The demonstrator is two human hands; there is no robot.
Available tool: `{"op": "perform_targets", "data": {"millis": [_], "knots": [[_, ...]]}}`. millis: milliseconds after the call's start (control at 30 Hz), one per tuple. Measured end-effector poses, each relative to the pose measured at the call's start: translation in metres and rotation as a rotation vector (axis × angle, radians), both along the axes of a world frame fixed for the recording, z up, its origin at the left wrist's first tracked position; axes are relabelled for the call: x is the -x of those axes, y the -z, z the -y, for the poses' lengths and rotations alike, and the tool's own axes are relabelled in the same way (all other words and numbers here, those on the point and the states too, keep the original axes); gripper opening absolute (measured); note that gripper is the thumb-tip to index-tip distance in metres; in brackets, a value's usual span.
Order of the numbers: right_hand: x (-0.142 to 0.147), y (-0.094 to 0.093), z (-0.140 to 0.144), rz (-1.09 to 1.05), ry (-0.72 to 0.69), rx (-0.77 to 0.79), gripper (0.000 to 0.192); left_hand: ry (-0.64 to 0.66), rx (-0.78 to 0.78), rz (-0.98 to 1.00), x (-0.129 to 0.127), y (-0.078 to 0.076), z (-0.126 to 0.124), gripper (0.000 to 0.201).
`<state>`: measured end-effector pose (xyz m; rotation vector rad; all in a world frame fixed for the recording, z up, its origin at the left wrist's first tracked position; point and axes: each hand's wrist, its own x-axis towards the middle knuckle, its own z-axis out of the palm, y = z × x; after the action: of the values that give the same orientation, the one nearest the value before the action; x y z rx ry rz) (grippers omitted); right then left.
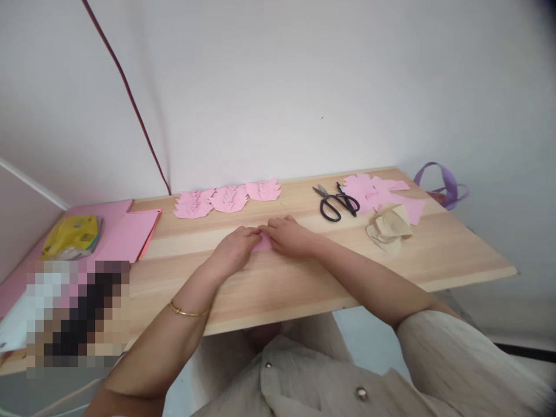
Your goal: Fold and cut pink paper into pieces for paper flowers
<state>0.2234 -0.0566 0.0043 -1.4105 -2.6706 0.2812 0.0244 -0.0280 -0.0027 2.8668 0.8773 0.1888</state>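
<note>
two hands (234,250) (290,236) on one pink paper (262,244); three cutouts (229,202) beyond

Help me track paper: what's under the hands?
Between left hand and right hand, part of a pink paper piece shows; its rest, and the wooden tabletop beneath, are covered.

The left hand (237,249) and right hand (289,236) partly hide the pink paper (262,243); a pixelated patch (82,315) masks the worktop's (295,289) near-left edge.
</note>
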Motion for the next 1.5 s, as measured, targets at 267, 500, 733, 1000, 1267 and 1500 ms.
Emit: {"op": "perform_targets", "data": {"millis": [267, 500, 733, 1000, 1267, 1500], "knots": [[-0.003, -0.001, -0.002, 0.055, -0.022, -0.010, 0.041, 0.008, -0.110, -0.038, 0.000, -0.002, 0.010, 0.046], [-0.017, -0.012, 0.022, 0.270, -0.021, 0.008, 0.044, 0.039, -0.188, -0.106, 0.015, 0.000, 0.038, 0.046], [-0.011, -0.010, 0.097, 0.113, 0.140, -0.114, 0.046, -0.025, -0.107, -0.019, 0.018, 0.001, 0.108, 0.062], [0.035, 0.028, 0.158, -0.024, 0.165, -0.154, 0.088, -0.030, -0.130, -0.105, 0.018, 0.019, 0.140, 0.083], [0.019, 0.027, 0.167, 0.012, 0.212, -0.162, 0.080, -0.023, -0.135, -0.111, 0.036, 0.014, 0.142, 0.082], [0.010, 0.027, 0.174, 0.042, 0.259, -0.164, 0.074, -0.110, -0.142, -0.075, 0.049, 0.014, 0.155, 0.073]]}}
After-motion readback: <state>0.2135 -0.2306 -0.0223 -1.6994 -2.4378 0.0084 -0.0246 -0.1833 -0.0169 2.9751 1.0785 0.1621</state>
